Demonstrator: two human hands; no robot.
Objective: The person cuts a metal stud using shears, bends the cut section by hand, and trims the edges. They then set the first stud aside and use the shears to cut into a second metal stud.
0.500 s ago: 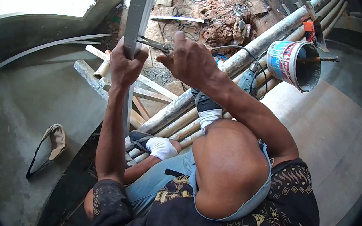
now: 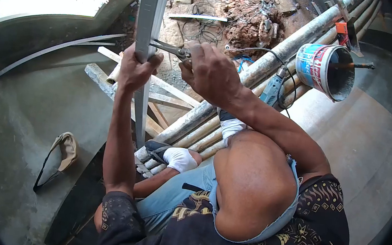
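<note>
A long grey metal channel (image 2: 149,10) stands upright before me, its lower end running down past my feet. My left hand (image 2: 135,71) is wrapped around it, with the thumb on its right side. My right hand (image 2: 213,73) is closed around the handles of dark tin snips (image 2: 170,49), to the right of the channel. The snips point left, and their blade tips meet the channel's right edge just above my left thumb. Whether the blades bite into the metal is too small to tell.
Several long pipes (image 2: 307,38) run diagonally beyond my feet. A paint bucket (image 2: 315,68) with a rod in it stands at right, beside a blue power tool (image 2: 272,90). Wooden strips (image 2: 170,90) lie behind the channel. A beige cap-like item (image 2: 68,151) lies on the left floor.
My right hand's fingers have closed further around the snips' handles; earlier they were spread more. The view has shifted slightly, while my left hand keeps its grip on the channel.
</note>
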